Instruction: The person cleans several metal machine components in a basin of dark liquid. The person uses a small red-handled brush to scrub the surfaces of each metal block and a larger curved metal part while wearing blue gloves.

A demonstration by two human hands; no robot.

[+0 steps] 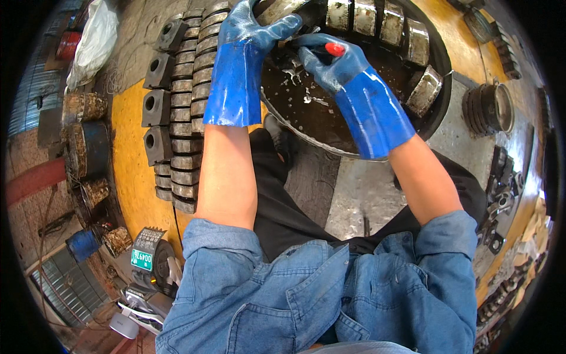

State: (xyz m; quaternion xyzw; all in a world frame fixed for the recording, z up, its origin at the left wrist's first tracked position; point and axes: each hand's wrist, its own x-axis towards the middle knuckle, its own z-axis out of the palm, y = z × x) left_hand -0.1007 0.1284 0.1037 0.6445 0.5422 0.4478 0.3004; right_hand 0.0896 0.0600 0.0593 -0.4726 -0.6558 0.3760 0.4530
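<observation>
Both my hands wear blue rubber gloves and work over a round dark tub (448, 62) of murky dark liquid. My left hand (250, 26) is closed at the top edge, its thumb against a greasy metal part (282, 10); some of its fingers are cut off by the picture's edge. My right hand (337, 66) grips a tool with a red handle (335, 49); the tool's working end is hidden near the left thumb. Several blocky, grimy metal pieces (392, 23) line the far and right inside of the tub. Pale scraps (315, 97) show on the liquid.
Rows of stacked metal rings (186, 109) and dark blocks with holes (156, 109) stand left of the tub. On the right are ringed metal cylinders (492, 109) and loose dark parts (501, 200). A parked motorbike (150, 265) stands at lower left, beside rusty cans (118, 241).
</observation>
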